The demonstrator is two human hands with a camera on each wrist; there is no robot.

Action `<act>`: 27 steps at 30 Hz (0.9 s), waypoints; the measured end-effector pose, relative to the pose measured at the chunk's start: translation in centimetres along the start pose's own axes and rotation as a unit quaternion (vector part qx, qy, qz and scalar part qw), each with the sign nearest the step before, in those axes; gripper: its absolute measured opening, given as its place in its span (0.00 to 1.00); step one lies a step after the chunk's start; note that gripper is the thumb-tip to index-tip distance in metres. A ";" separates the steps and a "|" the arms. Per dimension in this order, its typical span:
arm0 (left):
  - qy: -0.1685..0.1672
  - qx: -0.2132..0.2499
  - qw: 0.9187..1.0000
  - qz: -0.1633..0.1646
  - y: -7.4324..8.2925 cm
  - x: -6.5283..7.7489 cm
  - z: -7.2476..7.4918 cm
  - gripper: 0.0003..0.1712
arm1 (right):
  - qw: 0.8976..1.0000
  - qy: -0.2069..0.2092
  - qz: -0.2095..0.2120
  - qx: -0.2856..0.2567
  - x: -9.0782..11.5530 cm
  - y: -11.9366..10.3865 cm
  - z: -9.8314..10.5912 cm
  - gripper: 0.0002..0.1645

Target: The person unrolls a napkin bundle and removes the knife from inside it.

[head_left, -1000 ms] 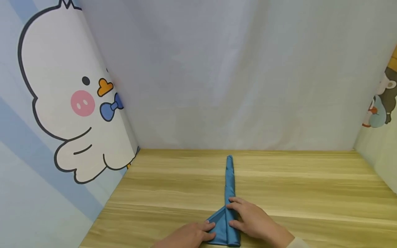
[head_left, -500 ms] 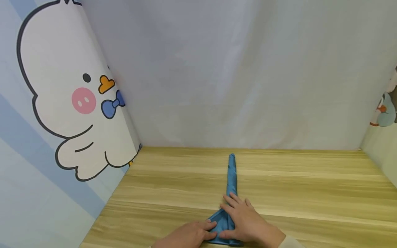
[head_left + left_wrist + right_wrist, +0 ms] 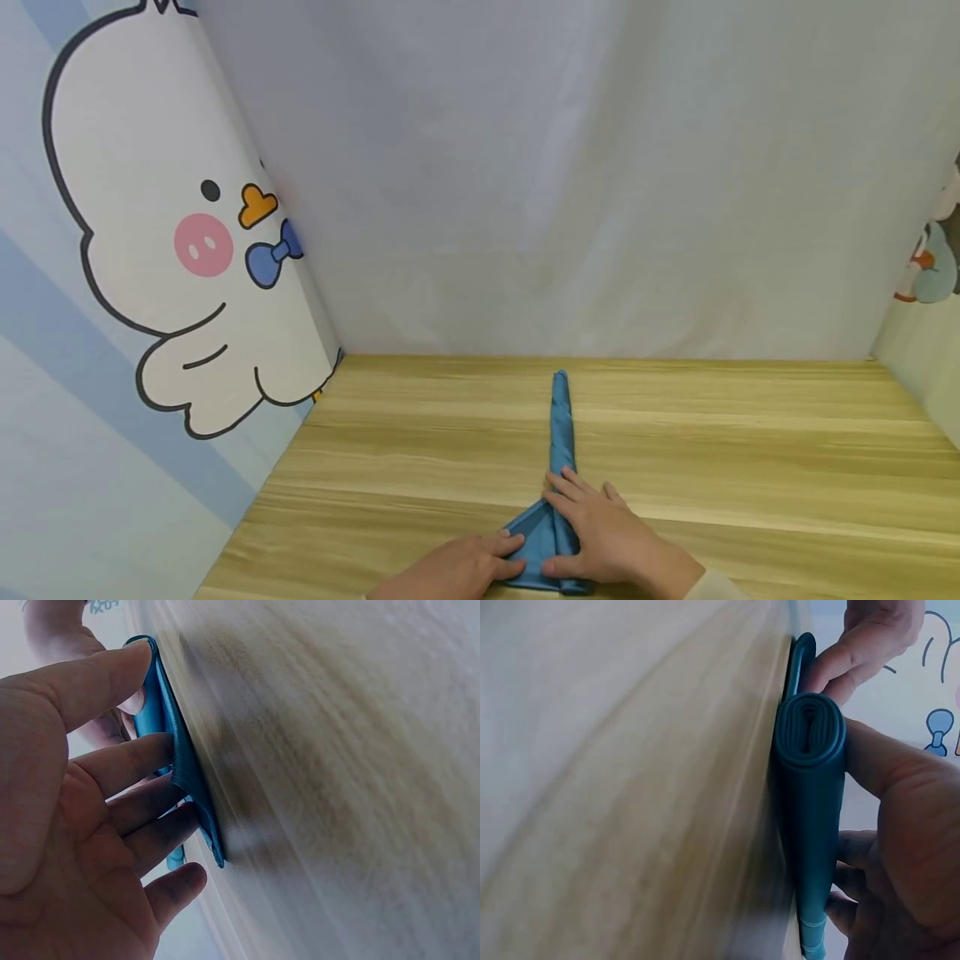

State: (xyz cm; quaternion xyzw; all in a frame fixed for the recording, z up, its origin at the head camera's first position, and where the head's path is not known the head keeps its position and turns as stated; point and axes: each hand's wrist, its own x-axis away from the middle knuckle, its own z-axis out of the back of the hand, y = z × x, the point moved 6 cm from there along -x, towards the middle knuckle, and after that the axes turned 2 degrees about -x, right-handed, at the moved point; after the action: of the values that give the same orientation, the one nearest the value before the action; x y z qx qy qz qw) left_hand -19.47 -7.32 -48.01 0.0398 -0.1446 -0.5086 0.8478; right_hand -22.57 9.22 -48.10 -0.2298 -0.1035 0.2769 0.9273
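Observation:
A blue cloth, rolled into a long thin tube (image 3: 561, 417), lies on the table pointing away from me. At its near left a flat triangular flap (image 3: 534, 533) is still unrolled. My left hand (image 3: 461, 568) rests extended fingertips and thumb on the flap's left edge. Over the thicker near part of the roll lies my right hand (image 3: 609, 537), fingers spread and fairly straight, thumb near the lower end. In the right wrist view the roll's end (image 3: 810, 735) shows several tight layers, with the right thumb and fingertips touching its upper side. The left wrist view shows the cloth edge (image 3: 184, 750) under my left fingers.
The wood-grain table (image 3: 735, 450) stretches to both sides of the cloth. Behind it hangs a pale grey curtain (image 3: 585, 183). A printed sheet with a white cartoon bird (image 3: 142, 192) covers the left side, and another printed panel stands at the right.
My right hand has moved left from the roll's right side to lie over it, then eased slightly back right. The left hand stays on the flap. The head view has shifted a little.

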 end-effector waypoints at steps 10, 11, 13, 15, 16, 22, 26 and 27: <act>-0.007 0.014 1.000 0.001 -0.2 0.0 -0.2 0.37 | 1.000 -0.009 -0.006 -0.011 0.3 0.4 0.1 0.56; -0.008 0.018 1.000 0.002 -0.3 0.1 -0.2 0.37 | 1.000 -0.009 -0.006 -0.012 0.4 0.4 0.2 0.55; -0.008 0.024 1.000 0.002 -0.4 0.1 -0.4 0.38 | 1.000 -0.010 -0.008 -0.014 0.4 0.4 0.2 0.55; -0.005 0.018 1.000 -0.005 -1.0 -0.1 -1.2 0.38 | 1.000 -0.010 -0.008 -0.015 0.5 0.5 0.3 0.55; -0.005 0.018 1.000 -0.007 -1.1 -0.1 -1.2 0.38 | 1.000 -0.010 -0.008 -0.016 0.6 0.5 0.3 0.55; -0.014 0.009 1.000 0.013 -0.3 -0.4 0.4 0.35 | 1.000 -0.010 -0.007 -0.027 0.8 0.6 0.6 0.55; -0.015 0.026 0.998 0.054 -0.6 -1.5 1.3 0.34 | 0.999 -0.014 -0.004 -0.034 0.8 0.6 0.5 0.54; -0.013 0.025 0.998 0.064 -0.8 -1.8 1.4 0.35 | 0.999 -0.014 -0.003 -0.035 0.8 0.6 0.5 0.54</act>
State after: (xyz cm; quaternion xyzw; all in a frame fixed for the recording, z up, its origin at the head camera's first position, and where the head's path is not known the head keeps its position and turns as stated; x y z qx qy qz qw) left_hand -21.34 -5.98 -47.20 0.0451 -0.1701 -0.4501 0.8754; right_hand -22.32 10.25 -47.91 -0.2582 -0.1266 0.2730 0.9180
